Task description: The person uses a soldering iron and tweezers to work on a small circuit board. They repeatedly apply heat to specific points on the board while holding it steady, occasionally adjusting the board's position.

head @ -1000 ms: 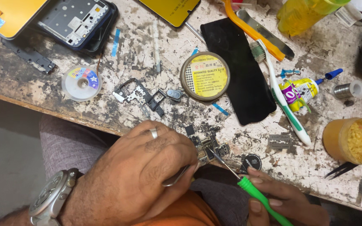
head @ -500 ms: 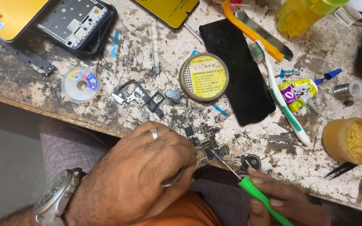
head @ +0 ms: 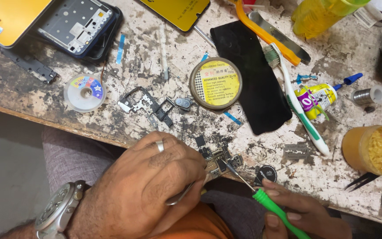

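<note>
A small circuit board lies at the near edge of the stained workbench. My left hand, with a ring and a wristwatch, rests beside it and pinches metal tweezers whose tips reach toward the board. My right hand grips a green-handled screwdriver; its thin metal tip touches the board from the right.
A round tin of solder paste, a black cloth, a toothbrush, a glue tube, a wick spool, a phone frame, metal brackets and an orange jar crowd the bench.
Both hands hold nearly the same pose; the view has shifted slightly, and the screwdriver tip stays on the board.
</note>
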